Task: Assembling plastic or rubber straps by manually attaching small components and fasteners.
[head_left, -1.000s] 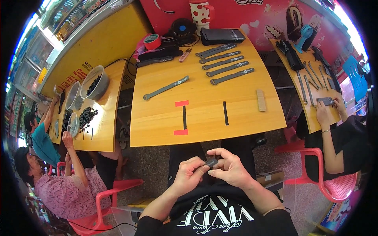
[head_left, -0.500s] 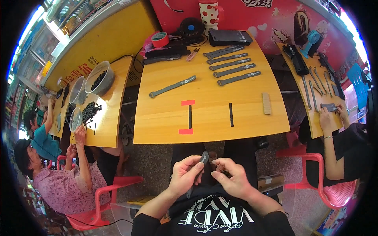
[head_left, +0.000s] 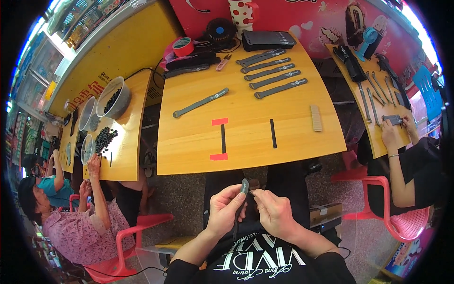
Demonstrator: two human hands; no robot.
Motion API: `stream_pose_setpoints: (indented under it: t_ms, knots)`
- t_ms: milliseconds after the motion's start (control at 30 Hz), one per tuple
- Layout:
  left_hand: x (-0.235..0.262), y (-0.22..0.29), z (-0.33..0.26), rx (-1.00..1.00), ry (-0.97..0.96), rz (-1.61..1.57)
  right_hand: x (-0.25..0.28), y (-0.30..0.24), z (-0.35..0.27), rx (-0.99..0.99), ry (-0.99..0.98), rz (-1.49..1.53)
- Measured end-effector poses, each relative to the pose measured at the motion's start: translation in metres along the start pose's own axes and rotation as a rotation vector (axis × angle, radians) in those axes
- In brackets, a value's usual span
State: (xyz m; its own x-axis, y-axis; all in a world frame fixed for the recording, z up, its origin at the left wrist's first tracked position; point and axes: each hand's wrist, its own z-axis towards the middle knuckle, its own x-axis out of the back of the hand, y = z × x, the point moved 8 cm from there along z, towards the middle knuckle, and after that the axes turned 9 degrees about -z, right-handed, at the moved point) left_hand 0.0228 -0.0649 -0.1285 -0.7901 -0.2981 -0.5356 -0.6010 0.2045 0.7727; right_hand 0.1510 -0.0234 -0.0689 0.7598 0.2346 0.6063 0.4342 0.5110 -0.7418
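Note:
My left hand grips a long dark grey strap, held upright over my lap with its rounded end up. My right hand pinches the same strap just below its top end. Both hands are below the near edge of the yellow wooden table. On the table lie several matching grey straps in a row at the far side and one single strap to the left of them.
Red and black tape marks, a black tape line and a small wooden block lie on the table. A tape roll, a black case and a fan stand at the back. People work at side tables with bowls left and tools right.
The strap has turned from lying between my hands to standing upright. My hands stayed over my lap.

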Motion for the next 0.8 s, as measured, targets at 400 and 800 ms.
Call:
stream_pose_setpoints:
  t_ms: [400,800]
  knots:
    - [-0.005,0.003,0.000,-0.053,0.009,0.115,0.002,-0.004,0.001,0.042,0.014,-0.128]
    - [-0.020,0.029,-0.008,-0.507,-0.034,0.721,-0.001,0.021,0.008,-0.120,-0.098,0.256]
